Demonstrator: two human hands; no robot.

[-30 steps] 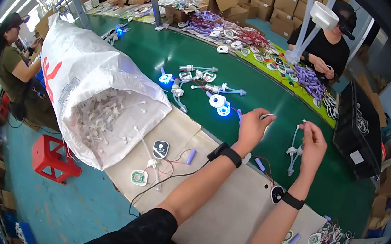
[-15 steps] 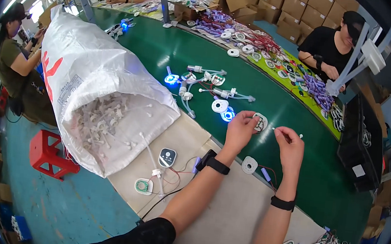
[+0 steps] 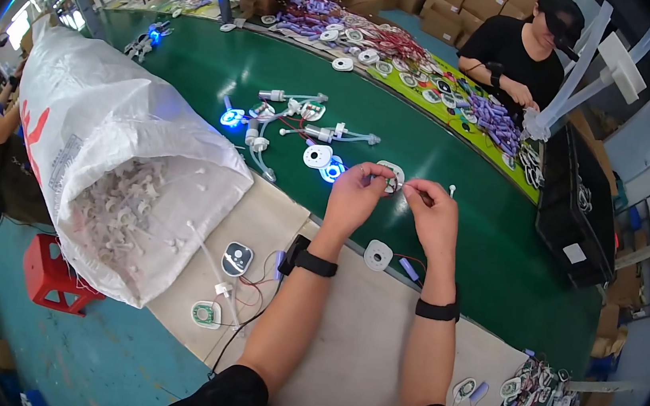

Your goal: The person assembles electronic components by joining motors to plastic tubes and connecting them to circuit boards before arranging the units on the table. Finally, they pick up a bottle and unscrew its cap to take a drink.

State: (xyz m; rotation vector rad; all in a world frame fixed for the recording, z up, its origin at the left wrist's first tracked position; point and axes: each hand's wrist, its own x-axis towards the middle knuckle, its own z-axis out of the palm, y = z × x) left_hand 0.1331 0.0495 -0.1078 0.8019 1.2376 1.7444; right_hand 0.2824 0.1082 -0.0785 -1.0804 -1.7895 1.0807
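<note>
My left hand is closed on the edge of a small white oval housing, held above the green belt. Part of that housing is hidden behind the fingers. My right hand meets it from the right, thumb and fingertips pinched together at its edge; whatever is between them is too small to make out. Beside the right hand is a small white pin-like part. Left of my left hand lie a white housing and a blue-lit ring. A white disc with a centre hole sits below, near a purple battery.
A white sack of small plastic parts gapes at left. Pump assemblies with tubes lie on the green belt. A co-worker sits across, by heaped purple batteries. A black bin stands right, a red stool left.
The whole view has shifted, so the scene sits further left. My right hand has come closer to my left, its pinched fingertips now at the white housing.
</note>
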